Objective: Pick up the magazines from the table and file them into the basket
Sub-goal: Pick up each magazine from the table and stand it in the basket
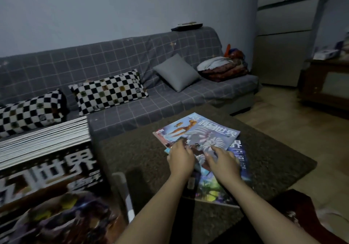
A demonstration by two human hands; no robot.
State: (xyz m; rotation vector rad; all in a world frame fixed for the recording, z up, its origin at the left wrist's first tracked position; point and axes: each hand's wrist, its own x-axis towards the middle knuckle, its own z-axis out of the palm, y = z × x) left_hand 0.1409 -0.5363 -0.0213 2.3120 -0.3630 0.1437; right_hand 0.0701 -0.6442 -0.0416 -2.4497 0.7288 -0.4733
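Observation:
A loose pile of magazines lies on the dark, carpet-like table top (273, 160). The top magazine (198, 130) has a pale blue cover with an orange figure. A darker magazine (222, 185) lies under it, nearer me. My left hand (180, 160) grips the top magazine's near-left edge, fingers curled over it. My right hand (223, 161) rests flat on the same cover with fingers spread. At the left, close to the camera, many magazines (45, 145) stand upright in a row. The basket around them is not discernible.
A grey checked sofa (170, 96) stands just behind the table with two black-and-white checkered pillows (107, 92), a grey cushion (176, 72) and a bundle of cloth (222, 68). A wooden cabinet (324, 85) is at the right. Wood floor shows beside the table.

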